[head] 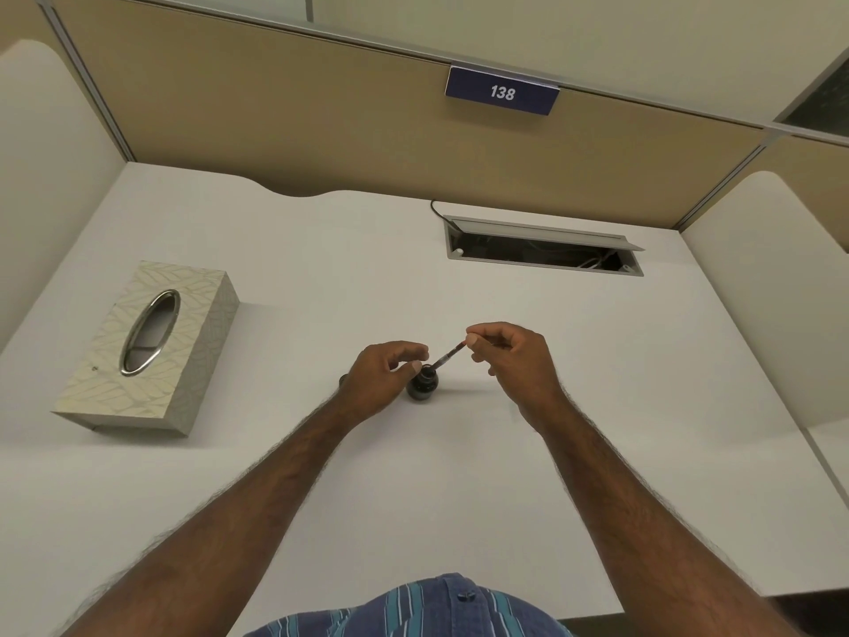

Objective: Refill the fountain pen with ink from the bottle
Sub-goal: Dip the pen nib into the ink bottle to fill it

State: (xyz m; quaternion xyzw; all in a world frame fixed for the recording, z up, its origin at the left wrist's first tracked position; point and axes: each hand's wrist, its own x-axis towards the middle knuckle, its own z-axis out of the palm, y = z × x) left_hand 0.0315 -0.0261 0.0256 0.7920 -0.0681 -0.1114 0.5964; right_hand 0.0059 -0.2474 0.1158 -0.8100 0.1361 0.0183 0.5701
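Observation:
A small dark ink bottle (422,387) stands open on the white desk (459,475). My left hand (383,381) curls beside it, thumb touching the bottle's neck. My right hand (517,363) pinches the upper end of the thin pen section (448,357), which slants down to the left with its tip in the bottle's mouth. A small dark object (342,380), perhaps the cap, peeks out behind my left wrist.
A patterned tissue box (147,349) with a metal oval slot lies at the left. An open cable tray (542,246) is set into the desk at the back right. Beige partition walls with a sign reading 138 (501,90) close off the back.

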